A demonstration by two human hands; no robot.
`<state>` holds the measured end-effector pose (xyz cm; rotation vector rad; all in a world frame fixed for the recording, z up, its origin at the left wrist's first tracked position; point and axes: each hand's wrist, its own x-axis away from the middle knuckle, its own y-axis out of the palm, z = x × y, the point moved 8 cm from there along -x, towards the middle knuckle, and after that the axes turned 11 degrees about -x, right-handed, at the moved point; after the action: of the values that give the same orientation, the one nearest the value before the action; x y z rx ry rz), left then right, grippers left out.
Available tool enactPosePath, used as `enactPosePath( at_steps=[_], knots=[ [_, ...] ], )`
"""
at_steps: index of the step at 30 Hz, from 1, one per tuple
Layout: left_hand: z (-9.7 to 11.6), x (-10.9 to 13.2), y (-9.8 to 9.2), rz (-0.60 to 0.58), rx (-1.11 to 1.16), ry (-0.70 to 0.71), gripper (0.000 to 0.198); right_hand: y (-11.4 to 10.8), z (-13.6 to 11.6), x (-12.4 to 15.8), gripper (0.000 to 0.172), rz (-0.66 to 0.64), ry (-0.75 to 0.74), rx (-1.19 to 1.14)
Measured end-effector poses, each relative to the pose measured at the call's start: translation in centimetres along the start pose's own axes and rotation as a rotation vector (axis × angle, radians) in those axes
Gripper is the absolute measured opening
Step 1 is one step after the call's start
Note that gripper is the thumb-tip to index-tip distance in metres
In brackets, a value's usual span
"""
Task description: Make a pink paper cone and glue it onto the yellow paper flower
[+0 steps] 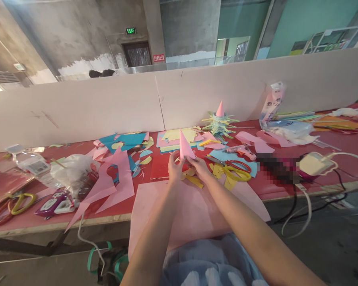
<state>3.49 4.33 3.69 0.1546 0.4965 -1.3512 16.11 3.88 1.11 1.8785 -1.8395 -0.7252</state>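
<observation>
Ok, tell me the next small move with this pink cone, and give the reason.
Probably hold the pink cone with the left hand alone and reach the right hand to the glue gun. Both hands pinch the cone's base, point up, so fingers alone seem to hold its roll; the gun lies close by on the right.

Bare forearms (159, 226), pale blue garment (209, 264)

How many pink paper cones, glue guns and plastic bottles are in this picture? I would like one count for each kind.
Pink paper cones: 2
Glue guns: 1
Plastic bottles: 1
Total: 4
</observation>
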Motion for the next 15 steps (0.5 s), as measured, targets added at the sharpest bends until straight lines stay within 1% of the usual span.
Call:
enactPosePath(
  at_steps=[3,9,12,13,15],
  knots=[
    [-1.1,-0.2,0.5,-0.032,0.087,-0.099,0.044,0.0,0.0,0.0,0.036,-0.004,0.014,-0.004],
    [-2.2,-0.2,1.2,-0.089,0.129,-0.24,0.044,-0.3,0.1,-0.2,0.035,0.003,0.01,-0.007],
    [-3.1,-0.1,1.5,-0.114,0.123,-0.303,0.048,-0.4,0.1,-0.2,0.036,0.009,0.007,0.001],
    [-3.3,-0.1,1.6,-0.123,0.113,-0.309,0.048,-0.4,0.1,-0.1,0.036,0.01,0.006,0.006],
    [-3.2,-0.2,1.5,-0.108,0.069,-0.244,0.045,-0.5,0.1,-0.1,0.036,0.011,0.004,0.018]
  ],
)
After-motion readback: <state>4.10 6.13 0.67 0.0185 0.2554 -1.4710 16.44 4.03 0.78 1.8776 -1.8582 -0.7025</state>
